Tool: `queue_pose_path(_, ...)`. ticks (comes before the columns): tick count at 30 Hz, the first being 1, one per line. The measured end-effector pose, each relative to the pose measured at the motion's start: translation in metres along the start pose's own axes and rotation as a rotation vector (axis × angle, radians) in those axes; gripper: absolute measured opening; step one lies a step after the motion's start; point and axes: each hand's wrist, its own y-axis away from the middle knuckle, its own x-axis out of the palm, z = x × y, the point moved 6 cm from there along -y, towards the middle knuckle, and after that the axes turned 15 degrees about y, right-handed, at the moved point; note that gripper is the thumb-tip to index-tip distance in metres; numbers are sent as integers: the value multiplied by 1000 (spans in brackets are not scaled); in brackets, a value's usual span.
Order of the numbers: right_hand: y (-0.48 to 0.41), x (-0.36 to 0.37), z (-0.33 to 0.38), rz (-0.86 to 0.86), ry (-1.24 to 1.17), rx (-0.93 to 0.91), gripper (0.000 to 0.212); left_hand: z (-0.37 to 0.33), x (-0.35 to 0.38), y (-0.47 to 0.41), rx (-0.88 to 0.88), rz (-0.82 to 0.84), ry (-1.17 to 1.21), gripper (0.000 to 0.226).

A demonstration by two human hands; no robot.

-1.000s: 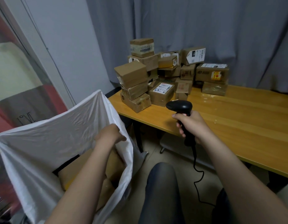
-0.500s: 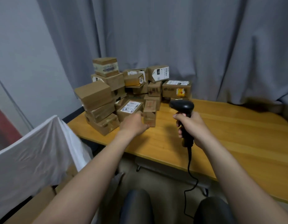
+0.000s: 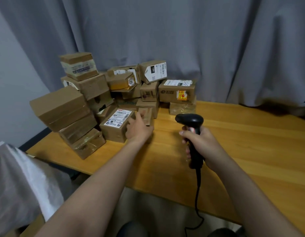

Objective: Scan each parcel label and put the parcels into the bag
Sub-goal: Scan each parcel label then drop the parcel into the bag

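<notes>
So the labelled parcel [image 3: 116, 126] sits at the front of the pile of parcels [image 3: 90, 93] on the back-left part of the wooden table [image 3: 242, 151]. The left hand [image 3: 139, 129] is right up against its right side, but honestly I can't tell if the fingers have actually closed on it. The right hand [image 3: 199, 145] has its fingers wrapped tight round the handle of the black scanner [image 3: 189, 119] just to the right, cable [image 3: 198, 185] dangling off the table edge. The white bag [image 3: 20, 177] is low on the left, grey curtain [image 3: 182, 40] behind everything.
</notes>
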Motion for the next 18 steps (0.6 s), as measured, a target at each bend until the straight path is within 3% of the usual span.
queue_pose_path(5, -2, -2, -7, -5, -32, 21, 13, 14, -6, 7, 54, 29, 118, 84)
queue_pose_path(18, 78, 4, -35, -65, -25, 70, 14, 20, -24, 164, 439, 277, -79, 82)
